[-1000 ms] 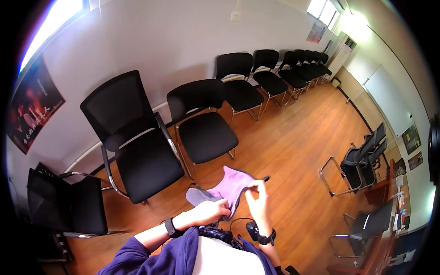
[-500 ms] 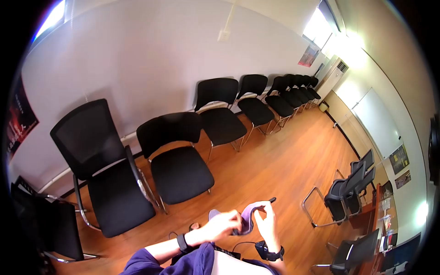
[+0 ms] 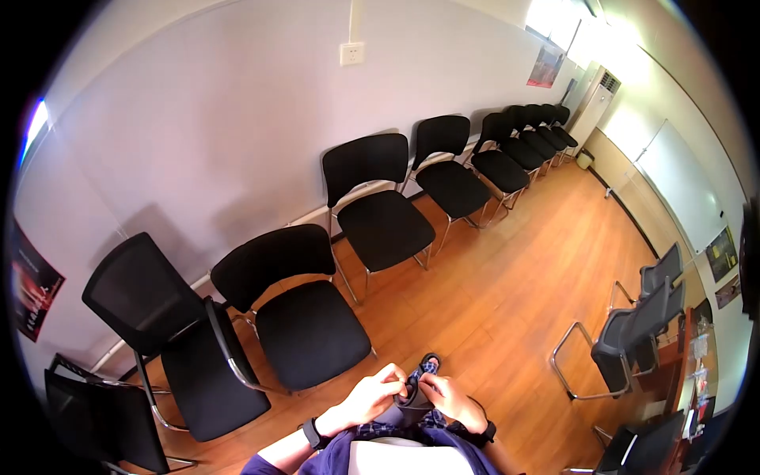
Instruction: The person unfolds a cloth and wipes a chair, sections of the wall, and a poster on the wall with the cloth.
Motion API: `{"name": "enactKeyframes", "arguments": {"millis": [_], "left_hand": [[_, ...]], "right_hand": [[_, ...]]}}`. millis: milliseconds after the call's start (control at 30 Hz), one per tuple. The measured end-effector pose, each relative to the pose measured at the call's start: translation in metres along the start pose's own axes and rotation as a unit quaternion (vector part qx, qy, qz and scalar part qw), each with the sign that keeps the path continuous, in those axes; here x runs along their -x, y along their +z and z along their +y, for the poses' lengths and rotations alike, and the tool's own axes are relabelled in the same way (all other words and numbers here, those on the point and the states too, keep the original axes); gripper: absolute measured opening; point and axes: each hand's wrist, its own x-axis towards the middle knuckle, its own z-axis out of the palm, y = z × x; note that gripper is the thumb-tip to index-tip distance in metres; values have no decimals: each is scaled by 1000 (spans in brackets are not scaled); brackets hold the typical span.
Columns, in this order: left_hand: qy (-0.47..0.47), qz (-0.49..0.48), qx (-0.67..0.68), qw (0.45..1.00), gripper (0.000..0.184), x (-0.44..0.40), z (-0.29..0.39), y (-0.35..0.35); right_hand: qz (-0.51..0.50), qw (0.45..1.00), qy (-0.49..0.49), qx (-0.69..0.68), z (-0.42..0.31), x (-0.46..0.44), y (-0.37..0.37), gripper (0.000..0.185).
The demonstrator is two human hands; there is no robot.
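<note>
In front of my lap, both my hands are on a soft purple-grey cloth band (image 3: 400, 416) with a darker loop at its top. My left hand (image 3: 370, 399) pinches its left side, thumb and fingers pressed together. From the other side my right hand (image 3: 451, 400) grips the edge with bent fingers, close to the left fingertips. Much of the band is hidden behind the hands, and its exact kind is not clear. A black wristband (image 3: 314, 433) is on my left wrist, another dark band (image 3: 484, 432) on my right.
Black chairs (image 3: 313, 336) line the wall at the left and back. A mesh armchair (image 3: 210, 396) stands near my left side. More chairs (image 3: 621, 332) stand at a wooden desk (image 3: 679, 388) on the right. Below my hands a sandalled foot (image 3: 430, 362) rests on the wood floor (image 3: 483, 309).
The cloth band, earlier stretched out and curved up at the right, is now lower and bunched between my hands. Both hands have come closer together. The view has shifted.
</note>
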Motion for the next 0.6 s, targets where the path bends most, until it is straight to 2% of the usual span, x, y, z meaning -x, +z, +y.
{"name": "enactKeyframes", "arguments": {"millis": [100, 133, 167, 200, 233, 267, 333, 367, 400, 433, 467, 500, 533, 600], "left_hand": [[-14, 74, -14, 997, 30, -57, -4, 13], [-27, 108, 23, 994, 28, -76, -17, 21], [-11, 141, 7, 990, 24, -96, -25, 28], [6, 173, -13, 985, 21, -119, -32, 32], [9, 235, -21, 972, 24, -138, -48, 45], [-171, 277, 98, 940, 45, -148, -63, 64], [-248, 220, -8, 943, 68, -179, -105, 78], [-301, 162, -18, 940, 73, -174, -152, 92], [-237, 45, -135, 961, 79, -135, -272, 124], [-356, -166, -123, 912, 80, -122, -304, 128], [-362, -331, -90, 867, 71, -130, -301, 122], [-282, -250, -100, 921, 60, -101, -322, 138], [-411, -472, -152, 765, 55, -122, -325, 142], [-382, -391, -144, 825, 48, -136, -315, 150]], "right_hand": [[-28, 998, -48, 20, 18, -35, -63, 28], [-39, 997, -69, 27, 21, -45, -85, 30], [-51, 996, -68, 35, 18, -58, -106, 36], [-30, 993, -111, -2, 19, -72, -124, 35], [-10, 989, -142, 33, 29, -85, -144, 34], [11, 983, -172, 67, 39, -97, -161, 34], [30, 984, -153, 84, 40, -112, -203, 34], [34, 983, -156, 88, 46, -120, -223, 34], [38, 983, -157, 91, 52, -126, -239, 34], [41, 980, -168, 94, 55, -132, -254, 34], [29, 979, -167, 116, 61, -139, -269, 35], [29, 976, -177, 126, 65, -144, -279, 35], [32, 972, -188, 137, 69, -150, -289, 35], [17, 977, -169, 129, 71, -155, -302, 35]]}}
